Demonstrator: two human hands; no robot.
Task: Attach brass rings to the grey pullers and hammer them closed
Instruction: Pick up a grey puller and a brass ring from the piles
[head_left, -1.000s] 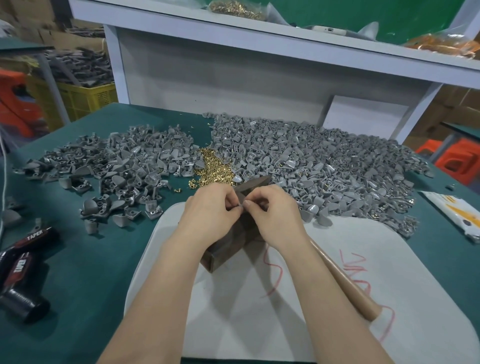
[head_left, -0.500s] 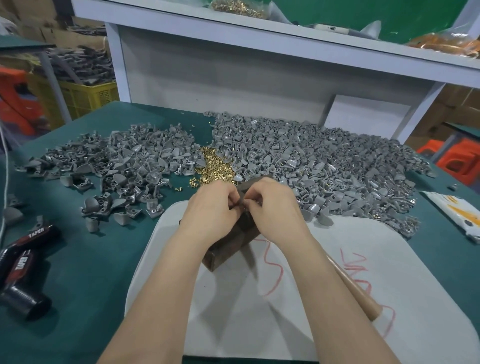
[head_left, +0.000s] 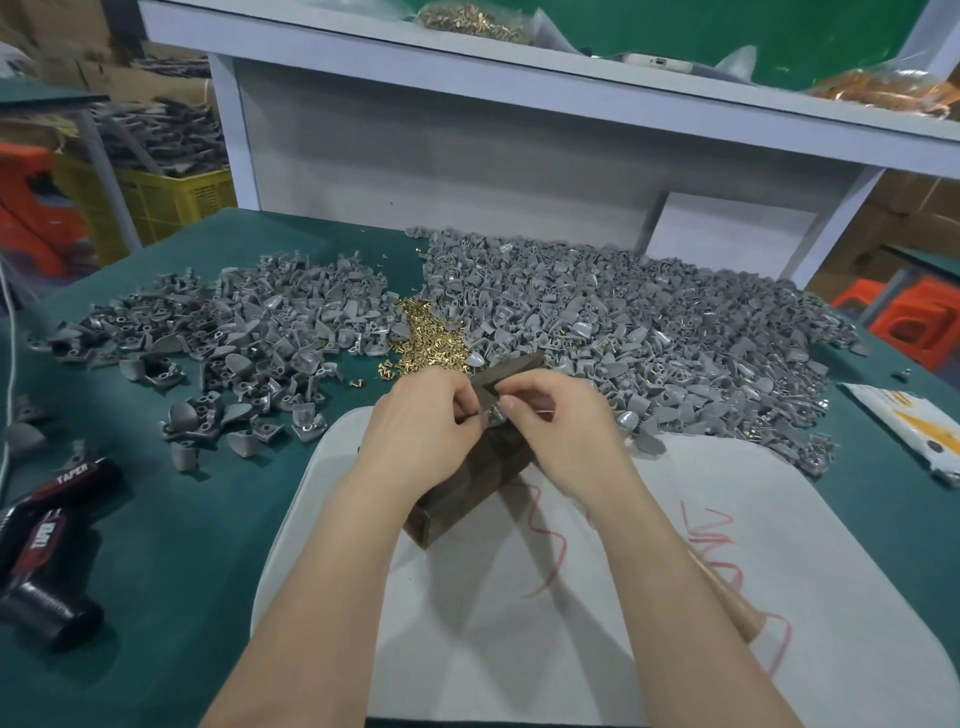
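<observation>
Pinching one grey puller (head_left: 496, 414), left hand (head_left: 422, 434) and right hand (head_left: 563, 434) hold it over the dark block (head_left: 465, 501), likely the anvil.

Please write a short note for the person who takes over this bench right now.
Hands: the left hand and the right hand both pinch one puller over the wooden block. Whether a ring is on it is too small to see.
Loose rings lie between the two heaps of pullers.
The hammer lies on the white board under the right forearm, not in hand.
Done so far: cannot tell.
Left: fit the ring, hammer it closed, go on with the heaps.
</observation>
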